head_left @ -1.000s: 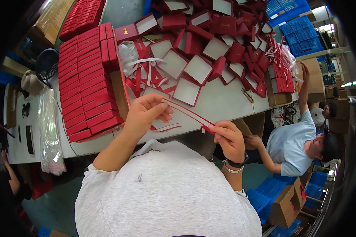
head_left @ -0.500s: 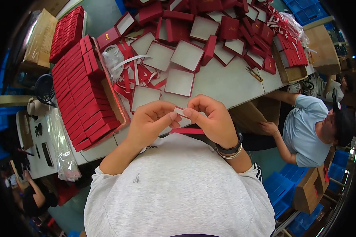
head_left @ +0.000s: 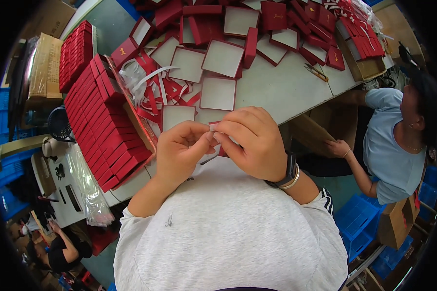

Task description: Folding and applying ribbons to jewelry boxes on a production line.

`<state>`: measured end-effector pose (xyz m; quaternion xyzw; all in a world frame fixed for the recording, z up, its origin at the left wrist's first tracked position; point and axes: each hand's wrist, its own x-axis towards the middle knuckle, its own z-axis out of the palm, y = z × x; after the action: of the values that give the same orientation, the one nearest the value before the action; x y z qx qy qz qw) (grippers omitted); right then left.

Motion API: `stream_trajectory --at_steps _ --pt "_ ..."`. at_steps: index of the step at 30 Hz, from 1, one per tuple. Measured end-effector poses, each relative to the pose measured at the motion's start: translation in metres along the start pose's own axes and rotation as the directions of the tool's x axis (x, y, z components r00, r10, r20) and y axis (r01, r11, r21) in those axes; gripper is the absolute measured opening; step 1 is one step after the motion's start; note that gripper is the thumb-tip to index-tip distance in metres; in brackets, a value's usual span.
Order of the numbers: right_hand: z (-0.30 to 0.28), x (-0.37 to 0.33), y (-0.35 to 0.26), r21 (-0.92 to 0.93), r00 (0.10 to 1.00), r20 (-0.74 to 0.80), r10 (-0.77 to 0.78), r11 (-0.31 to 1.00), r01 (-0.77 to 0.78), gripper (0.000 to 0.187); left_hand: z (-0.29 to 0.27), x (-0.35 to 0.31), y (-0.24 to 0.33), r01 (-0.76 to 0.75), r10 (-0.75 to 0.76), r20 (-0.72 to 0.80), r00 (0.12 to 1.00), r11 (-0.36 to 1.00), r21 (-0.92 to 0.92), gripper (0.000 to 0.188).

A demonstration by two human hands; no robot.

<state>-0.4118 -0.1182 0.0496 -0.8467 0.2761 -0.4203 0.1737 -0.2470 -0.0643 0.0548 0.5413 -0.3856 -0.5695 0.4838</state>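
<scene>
Close in front of my chest, both hands pinch a narrow red-and-white ribbon [head_left: 214, 125]. My left hand [head_left: 179, 149] is closed, its thumb and forefinger on the ribbon from the left. From the other side my right hand [head_left: 258, 138] grips it too, palm down, its thumb tip meeting the left thumb. Most of the ribbon is hidden by fingers; a thin dark strip [head_left: 210, 159] shows below them. Just beyond my hands, shallow red box parts with pale insides, such as one open tray [head_left: 218, 93], lie on the white table [head_left: 277, 99].
Stacked red boxes [head_left: 99, 128] fill a carton at left. Loose red and white ribbons [head_left: 167, 90] lie beside it. Cutting snips [head_left: 316, 72] rest at right. A co-worker in a light blue shirt [head_left: 391, 145] holds a cardboard box [head_left: 313, 131]. More red boxes are heaped at the back.
My right hand has turned over more and moved left, closer to the left hand. Less of the ribbon shows between the fingers. The whole view has shifted slightly.
</scene>
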Motion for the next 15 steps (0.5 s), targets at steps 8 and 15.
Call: stream_trajectory --at_steps 8,15 --pt "-0.0036 0.0006 -0.0069 -0.263 0.985 0.14 -0.103 0.955 0.137 0.017 -0.0012 0.0007 -0.0065 -0.07 0.073 -0.004 0.997 0.968 0.242 0.007" --pt "0.0006 0.0024 -0.0073 -0.247 0.982 0.164 -0.097 0.959 0.136 0.013 -0.0076 0.0012 -0.006 -0.149 0.145 0.04 0.989 0.921 0.359 0.004"
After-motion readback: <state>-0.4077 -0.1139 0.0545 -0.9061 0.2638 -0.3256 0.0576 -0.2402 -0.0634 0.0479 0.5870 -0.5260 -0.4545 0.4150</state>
